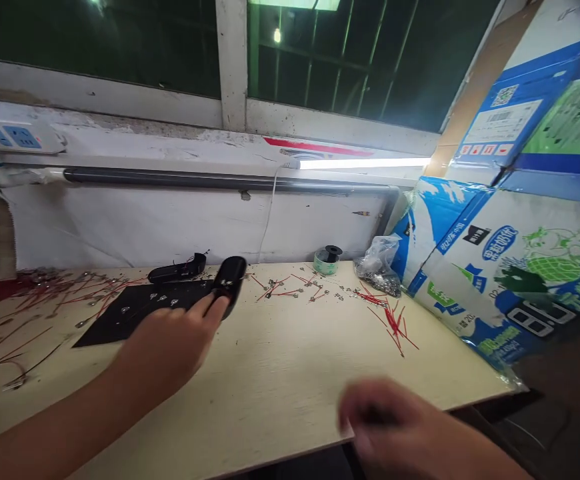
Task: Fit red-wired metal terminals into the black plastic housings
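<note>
Black plastic casing (230, 281), clamped in left hand (170, 353) above black sheet (140, 313), right hand (383, 427) blurred beside pale bench (275, 380), its grip impossible to tell, red-wired terminals (280, 290) scattered nearby

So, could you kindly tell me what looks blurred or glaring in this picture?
In the head view, the right hand is heavily blurred, the left hand is only slightly soft, and the light tube glares white against the wall.

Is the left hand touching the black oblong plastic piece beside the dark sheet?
Touching. The head view shows the fingertips of the left hand pressed against the lower end of the black oblong plastic piece, with no gap between them.
</note>
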Demonstrator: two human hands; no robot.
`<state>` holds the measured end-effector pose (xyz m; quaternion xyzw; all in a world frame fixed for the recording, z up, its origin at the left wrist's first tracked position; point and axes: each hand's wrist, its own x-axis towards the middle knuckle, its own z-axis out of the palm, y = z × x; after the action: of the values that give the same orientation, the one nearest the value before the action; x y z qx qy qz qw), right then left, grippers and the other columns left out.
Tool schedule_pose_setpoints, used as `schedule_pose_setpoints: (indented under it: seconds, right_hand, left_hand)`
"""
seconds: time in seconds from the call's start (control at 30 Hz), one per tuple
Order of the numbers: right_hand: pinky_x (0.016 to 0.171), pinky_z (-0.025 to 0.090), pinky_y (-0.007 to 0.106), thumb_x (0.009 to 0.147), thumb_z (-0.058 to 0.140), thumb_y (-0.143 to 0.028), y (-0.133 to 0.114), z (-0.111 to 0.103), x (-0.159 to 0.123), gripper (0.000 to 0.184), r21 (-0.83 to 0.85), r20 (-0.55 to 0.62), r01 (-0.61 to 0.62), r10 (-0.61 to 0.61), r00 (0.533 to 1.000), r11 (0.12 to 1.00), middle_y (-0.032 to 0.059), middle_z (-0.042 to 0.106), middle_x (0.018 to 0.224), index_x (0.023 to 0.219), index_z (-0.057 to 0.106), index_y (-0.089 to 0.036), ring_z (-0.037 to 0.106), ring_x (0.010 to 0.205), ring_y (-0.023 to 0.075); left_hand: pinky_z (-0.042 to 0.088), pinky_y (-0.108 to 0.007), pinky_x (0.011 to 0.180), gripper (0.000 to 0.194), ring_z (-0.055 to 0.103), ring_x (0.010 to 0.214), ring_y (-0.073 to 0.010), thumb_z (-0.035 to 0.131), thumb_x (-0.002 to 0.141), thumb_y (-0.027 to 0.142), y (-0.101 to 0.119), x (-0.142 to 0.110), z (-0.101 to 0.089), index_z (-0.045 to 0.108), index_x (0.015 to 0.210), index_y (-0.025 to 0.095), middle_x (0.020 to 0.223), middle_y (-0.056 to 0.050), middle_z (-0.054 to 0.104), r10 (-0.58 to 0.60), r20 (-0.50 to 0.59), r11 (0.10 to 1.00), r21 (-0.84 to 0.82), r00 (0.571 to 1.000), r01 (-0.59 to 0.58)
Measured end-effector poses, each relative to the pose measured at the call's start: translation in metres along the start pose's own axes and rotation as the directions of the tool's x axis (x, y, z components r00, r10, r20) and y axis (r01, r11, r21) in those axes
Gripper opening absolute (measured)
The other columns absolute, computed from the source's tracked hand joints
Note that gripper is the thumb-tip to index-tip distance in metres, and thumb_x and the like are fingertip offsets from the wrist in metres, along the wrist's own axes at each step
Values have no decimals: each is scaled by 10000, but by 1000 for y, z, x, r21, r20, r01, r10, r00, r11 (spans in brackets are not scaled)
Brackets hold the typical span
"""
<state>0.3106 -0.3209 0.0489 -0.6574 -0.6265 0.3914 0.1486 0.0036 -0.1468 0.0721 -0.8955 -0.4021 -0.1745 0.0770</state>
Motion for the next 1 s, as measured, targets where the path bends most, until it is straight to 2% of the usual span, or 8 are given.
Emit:
schedule_pose_setpoints:
  seconds: [0.07,0.17,0.37,0.47,0.57,0.73,0.87,1.0]
  right_hand:
    - [481,426,277,983,458,-549,-15,-19,50,360,151,-87,76,-64,994,986,-20,548,713,1217,586,-306,521,521,136]
    - [410,250,228,885,599,-527,-33,-38,118,340,660,-166,202,-122,979,723,-53,489,630,986,588,-202,341,419,72]
    - [392,206,191,828,666,-460,-39,-43,177,328,778,-162,157,-48,986,608,-54,498,543,766,478,-199,357,390,61]
    - [381,227,208,838,644,-415,-33,-42,185,286,760,-169,184,-84,982,623,-44,509,531,749,483,-196,384,377,75]
    - [389,242,223,853,623,-414,-29,-40,187,272,742,-137,170,-102,985,648,-42,518,543,755,502,-191,366,370,70]
    - [417,216,234,917,560,-468,-31,-31,178,381,543,-105,146,-105,989,827,-35,489,543,675,498,-180,353,422,68]
    - [472,288,241,967,487,-506,-36,-22,169,482,358,-122,208,-175,977,910,-24,474,568,616,482,-175,391,500,86]
    - [471,253,262,975,453,-550,-38,-11,166,497,191,-164,183,-152,975,964,-28,455,545,634,465,-189,365,487,97]
  left_hand:
    - [382,-327,572,355,610,557,-230,387,941,192,26,31,10,618,1211,203,932,-140,697,80,39,984,154,996,-85]
    - [410,-335,599,376,656,631,-265,378,925,123,58,62,24,599,1223,185,915,-145,694,124,59,976,172,991,-132]
    - [438,-360,675,339,658,715,-247,431,909,131,80,72,43,591,1199,204,939,-118,682,159,34,979,124,987,-162]
    - [462,-405,756,346,658,833,-274,506,935,329,68,72,43,540,1263,224,1074,-114,674,167,-65,984,-44,984,-170]
    - [487,-433,822,364,644,921,-263,459,966,442,51,77,47,503,1265,239,1185,-95,628,12,-149,941,-333,989,-61]
    - [507,-415,988,242,591,1141,-227,562,929,411,34,91,76,595,1102,245,1284,-71,518,-120,-108,626,-780,987,-9]
    - [498,-433,1051,242,550,1231,-239,711,832,410,33,94,96,666,994,236,1301,-73,476,-144,-24,406,-913,989,37]
    - [529,-454,1000,264,569,1192,-256,769,768,438,31,94,97,720,925,231,1296,-78,471,-168,77,379,-915,983,137]
